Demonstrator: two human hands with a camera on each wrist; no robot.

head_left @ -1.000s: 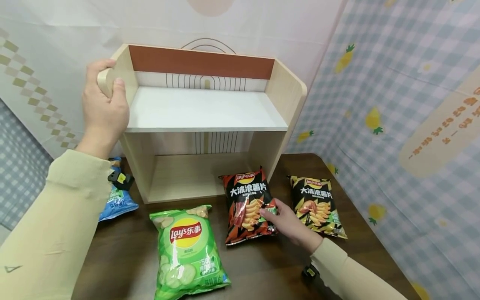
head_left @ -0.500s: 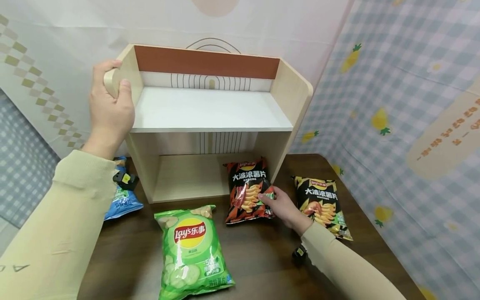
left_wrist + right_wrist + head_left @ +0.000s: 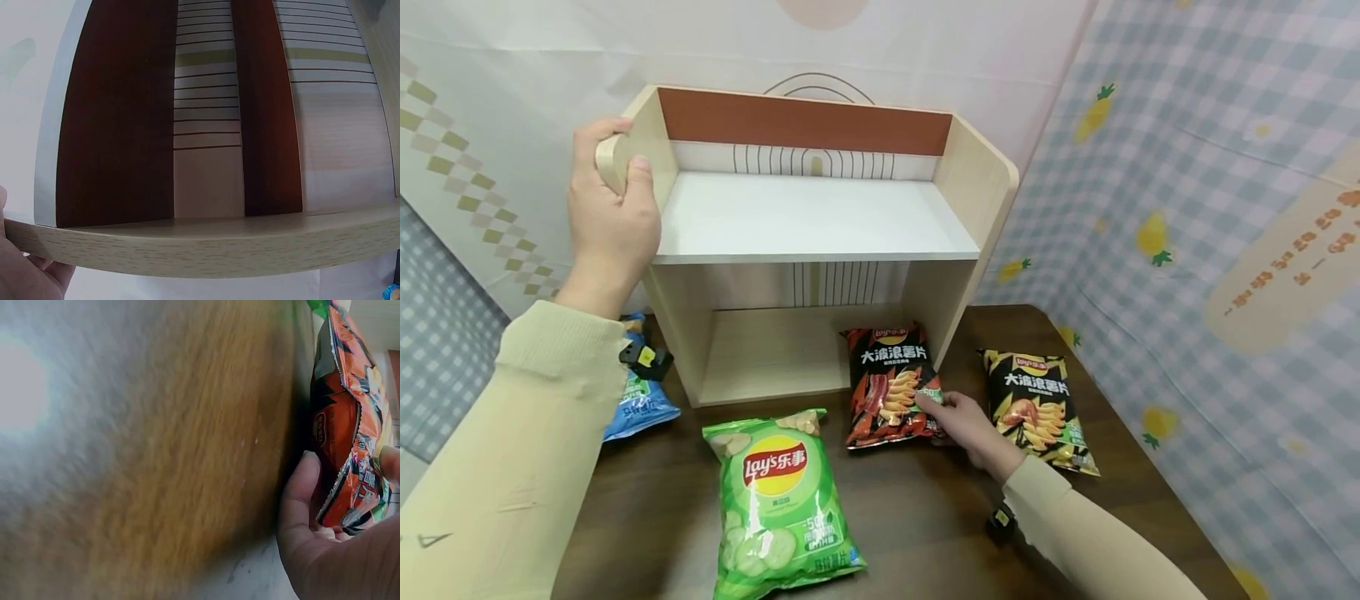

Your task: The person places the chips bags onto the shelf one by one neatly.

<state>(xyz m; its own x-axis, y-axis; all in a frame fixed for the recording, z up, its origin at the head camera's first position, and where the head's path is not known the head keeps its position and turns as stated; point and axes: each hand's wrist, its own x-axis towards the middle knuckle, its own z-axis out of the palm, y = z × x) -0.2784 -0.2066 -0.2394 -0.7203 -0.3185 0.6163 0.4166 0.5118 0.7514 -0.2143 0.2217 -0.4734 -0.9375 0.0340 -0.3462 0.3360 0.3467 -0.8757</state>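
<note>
At the upper left of the head view, my left hand [image 3: 613, 217] grips the upper side panel of a light-wood shelf [image 3: 805, 212]. The left wrist view shows the fingers on the edge of that panel [image 3: 206, 256]. With my right hand [image 3: 973, 429] I hold a red-and-black bag of potato chips [image 3: 891, 383] by its lower right edge, thumb on the printed front. The bag's top end reaches into the shelf's lower compartment, near its right wall. From the right wrist, the chip bag [image 3: 340, 412] appears tilted, with fingers under its lower end.
A green chip bag [image 3: 778, 500] lies in front of the shelf. Right of it, beyond my right hand, lies a yellow-and-black chip bag [image 3: 1037, 408]. A blue chip bag [image 3: 643, 400] sits left of the shelf, partly behind my left sleeve. All rest on a dark wooden table [image 3: 917, 533].
My right hand has moved the red-and-black chip bag away from me, so its top end is further inside the lower compartment. My left hand stays on the side panel.
</note>
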